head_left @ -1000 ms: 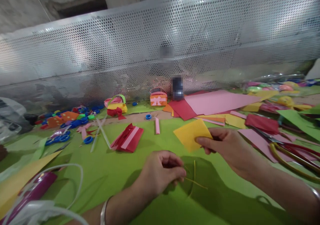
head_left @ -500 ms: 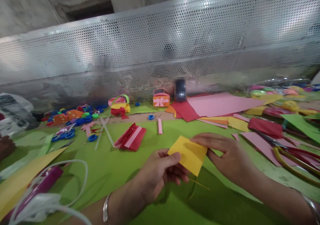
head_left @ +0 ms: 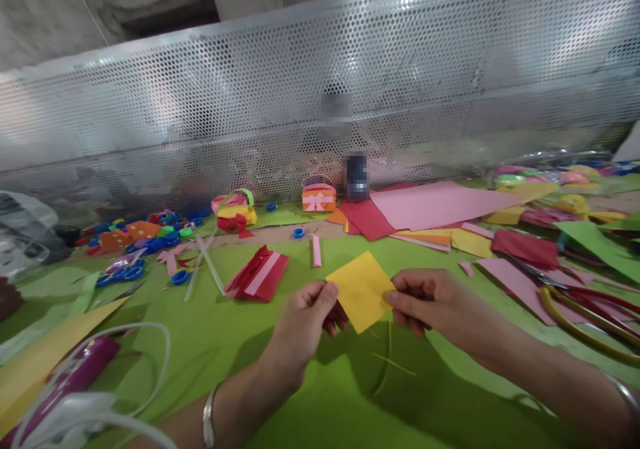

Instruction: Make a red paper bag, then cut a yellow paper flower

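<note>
Head view: my left hand (head_left: pixel 303 316) pinches the left corner of a small yellow paper square (head_left: pixel 361 290) while my right hand (head_left: pixel 431 300) grips its right corner, holding it up just above the green sheet (head_left: pixel 210 342). Folded red-and-pink paper (head_left: pixel 257 276) lies nearby to the left.

Some fingertips of my left hand (head_left: pixel 305 319) and right hand (head_left: pixel 430 299) are tucked behind the yellow square (head_left: pixel 361 290). Straight behind the yellow square a dark thing (head_left: pixel 356 176) is blurred out, plus a patch (head_left: pixel 334 112) on the mesh panel (head_left: pixel 450 89) above it. Far left of the yellow square the blue bits (head_left: pixel 150 242) are too tiny to identify. Lower left of it, a purple thing (head_left: pixel 75 376) runs off the frame; right of it, red and yellow loops (head_left: pixel 590 309) get cut off.
</note>
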`<state>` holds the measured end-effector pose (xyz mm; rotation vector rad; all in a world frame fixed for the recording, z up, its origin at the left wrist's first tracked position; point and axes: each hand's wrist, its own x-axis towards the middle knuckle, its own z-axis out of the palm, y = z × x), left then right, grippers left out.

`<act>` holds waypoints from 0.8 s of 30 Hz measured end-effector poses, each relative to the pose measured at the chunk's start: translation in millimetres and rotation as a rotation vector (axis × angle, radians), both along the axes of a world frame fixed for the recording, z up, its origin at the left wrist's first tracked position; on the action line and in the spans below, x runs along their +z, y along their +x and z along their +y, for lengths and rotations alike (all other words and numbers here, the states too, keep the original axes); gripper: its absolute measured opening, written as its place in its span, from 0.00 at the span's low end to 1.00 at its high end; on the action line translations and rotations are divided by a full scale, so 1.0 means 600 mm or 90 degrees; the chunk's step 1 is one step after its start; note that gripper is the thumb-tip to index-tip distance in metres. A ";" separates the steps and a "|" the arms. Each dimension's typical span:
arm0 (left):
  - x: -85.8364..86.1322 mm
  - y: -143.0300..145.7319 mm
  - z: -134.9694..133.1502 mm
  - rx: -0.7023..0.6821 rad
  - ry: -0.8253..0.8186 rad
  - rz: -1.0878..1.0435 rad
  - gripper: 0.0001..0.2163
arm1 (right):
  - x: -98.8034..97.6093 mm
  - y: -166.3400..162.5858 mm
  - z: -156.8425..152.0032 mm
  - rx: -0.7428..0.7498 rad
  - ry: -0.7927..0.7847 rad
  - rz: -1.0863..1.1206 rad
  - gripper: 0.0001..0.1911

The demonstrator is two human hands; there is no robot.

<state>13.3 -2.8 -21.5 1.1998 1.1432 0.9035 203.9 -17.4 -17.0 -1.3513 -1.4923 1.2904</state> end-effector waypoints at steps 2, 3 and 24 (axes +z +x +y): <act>-0.002 -0.002 0.000 0.005 0.009 -0.017 0.15 | -0.003 0.001 0.003 0.002 -0.001 0.002 0.15; -0.002 -0.002 0.000 0.005 0.008 -0.026 0.15 | -0.004 0.001 0.004 -0.001 -0.005 0.004 0.14; -0.023 -0.009 0.007 -0.065 -0.067 0.038 0.10 | -0.012 -0.002 0.009 -0.003 -0.036 0.054 0.13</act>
